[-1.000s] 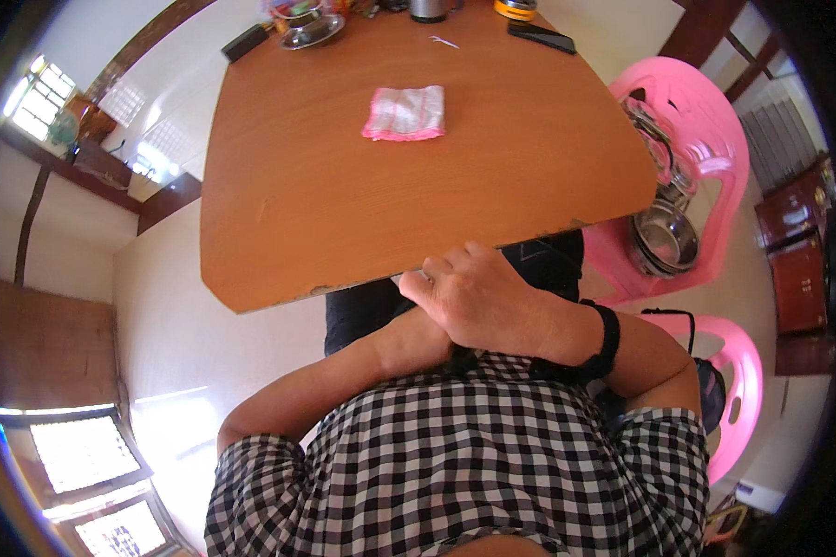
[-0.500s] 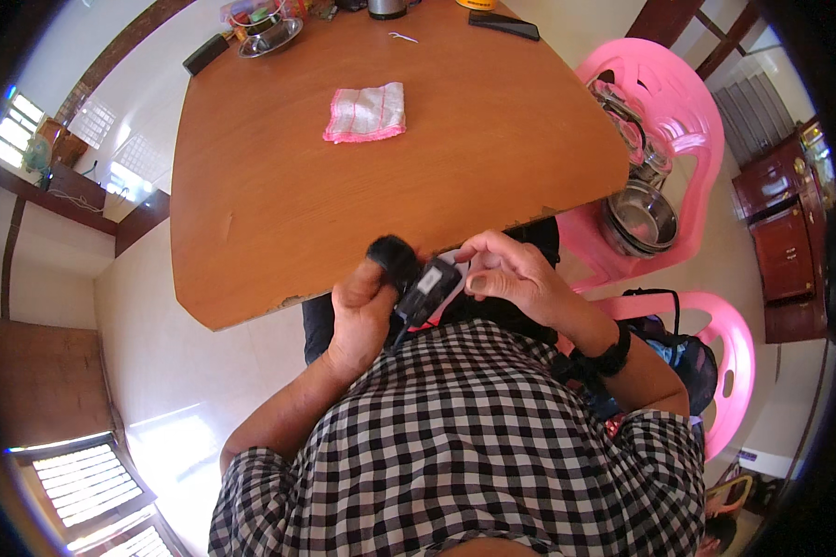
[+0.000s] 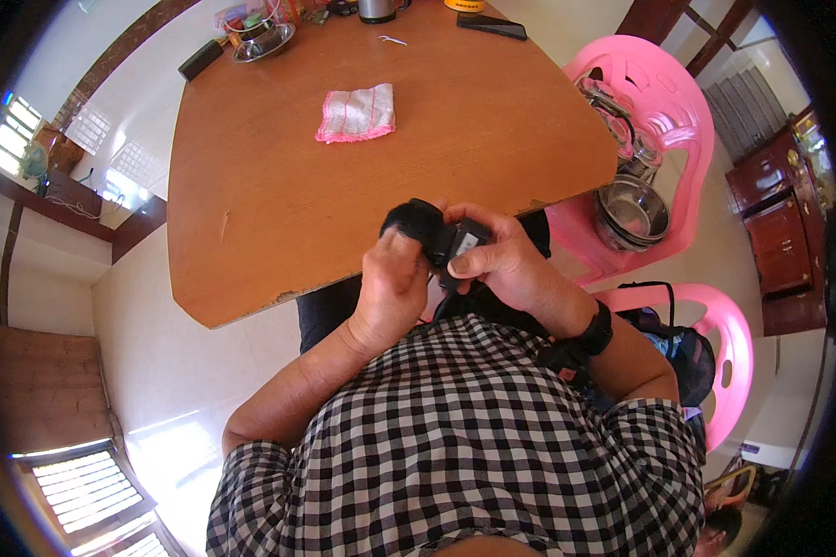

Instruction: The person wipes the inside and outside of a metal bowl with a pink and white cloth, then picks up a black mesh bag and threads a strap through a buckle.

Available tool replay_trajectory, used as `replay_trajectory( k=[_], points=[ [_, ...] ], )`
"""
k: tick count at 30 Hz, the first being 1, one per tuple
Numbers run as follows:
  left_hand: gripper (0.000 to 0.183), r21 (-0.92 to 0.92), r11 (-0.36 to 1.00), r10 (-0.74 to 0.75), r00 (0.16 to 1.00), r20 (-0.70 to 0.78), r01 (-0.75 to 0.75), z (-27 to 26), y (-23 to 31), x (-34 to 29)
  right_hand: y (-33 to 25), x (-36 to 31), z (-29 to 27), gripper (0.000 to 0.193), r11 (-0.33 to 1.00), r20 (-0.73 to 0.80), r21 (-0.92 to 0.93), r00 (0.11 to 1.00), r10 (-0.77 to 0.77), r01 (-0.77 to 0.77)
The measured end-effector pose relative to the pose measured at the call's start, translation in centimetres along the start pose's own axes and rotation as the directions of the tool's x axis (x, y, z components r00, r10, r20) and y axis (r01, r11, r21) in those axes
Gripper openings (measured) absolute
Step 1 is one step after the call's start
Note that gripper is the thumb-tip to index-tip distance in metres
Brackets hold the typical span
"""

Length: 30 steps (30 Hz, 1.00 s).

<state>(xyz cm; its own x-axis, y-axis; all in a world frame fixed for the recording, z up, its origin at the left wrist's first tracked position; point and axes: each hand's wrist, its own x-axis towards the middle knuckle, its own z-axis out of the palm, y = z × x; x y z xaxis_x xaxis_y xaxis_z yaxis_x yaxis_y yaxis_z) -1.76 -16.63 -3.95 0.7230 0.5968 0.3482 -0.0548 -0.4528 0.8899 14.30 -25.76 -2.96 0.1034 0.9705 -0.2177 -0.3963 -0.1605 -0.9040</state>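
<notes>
Just past the near edge of the table, both my hands are together at the chest. My left hand point(image 3: 395, 278) is closed around a thick black strap point(image 3: 412, 219), its fingers partly hidden behind it. Against the strap sits a small black box-shaped device point(image 3: 464, 243) with a pale patch on its face. My right hand point(image 3: 506, 255) grips this device, thumb on the near side and fingers over the top. A black band point(image 3: 599, 330) goes round my right wrist. What the device is exactly, I cannot make out.
A folded white-and-pink cloth point(image 3: 356, 113) lies on the wooden table point(image 3: 279, 186). At the far edge are a metal dish point(image 3: 265, 45), a metal cup point(image 3: 377, 9) and a flat black object point(image 3: 492, 25). Steel pots point(image 3: 633, 212) rest on a pink chair point(image 3: 692, 102) at right.
My right hand, previously with fingers apart beside the device, has closed on it. Both hands have risen slightly toward the table, and the strap and device are now pressed together.
</notes>
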Motion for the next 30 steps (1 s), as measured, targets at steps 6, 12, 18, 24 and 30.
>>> replay_trajectory(
  k=[6, 12, 18, 24, 30],
  points=[
    [0.058, 0.328, 0.802, 0.505, 0.86, 0.073, -0.499, 0.6, 0.0, 0.3, -0.5, -0.5, -2.0, 0.038, 0.986, -0.108, -0.007, 0.98, -0.168, 0.168],
    [0.041, 0.268, 0.787, 0.551, 0.828, 0.099, -0.556, -1.6, 0.0, -2.2, -6.9, -4.7, -8.7, 0.037, 0.876, -0.209, 0.047, 0.862, -0.462, 0.481],
    [0.039, 0.208, 0.92, 0.322, 0.943, 0.086, -0.333, -2.0, -1.9, -3.2, -17.2, -15.7, -15.7, 0.039, 0.604, -0.45, -0.227, 0.468, -0.761, 0.764],
    [0.05, 0.066, 0.993, 0.051, 0.88, 0.473, -0.093, 2.2, -4.8, -2.0, -23.4, -24.9, -13.4, 0.045, 0.502, -0.285, -0.362, 0.419, -0.862, 0.786],
    [0.081, 0.428, 0.904, -0.131, 0.935, 0.331, -0.025, 7.3, -17.3, -4.2, -27.4, -32.1, -16.3, 0.04, 0.376, -0.43, -0.693, 0.065, -0.9, 0.616]
  ],
)
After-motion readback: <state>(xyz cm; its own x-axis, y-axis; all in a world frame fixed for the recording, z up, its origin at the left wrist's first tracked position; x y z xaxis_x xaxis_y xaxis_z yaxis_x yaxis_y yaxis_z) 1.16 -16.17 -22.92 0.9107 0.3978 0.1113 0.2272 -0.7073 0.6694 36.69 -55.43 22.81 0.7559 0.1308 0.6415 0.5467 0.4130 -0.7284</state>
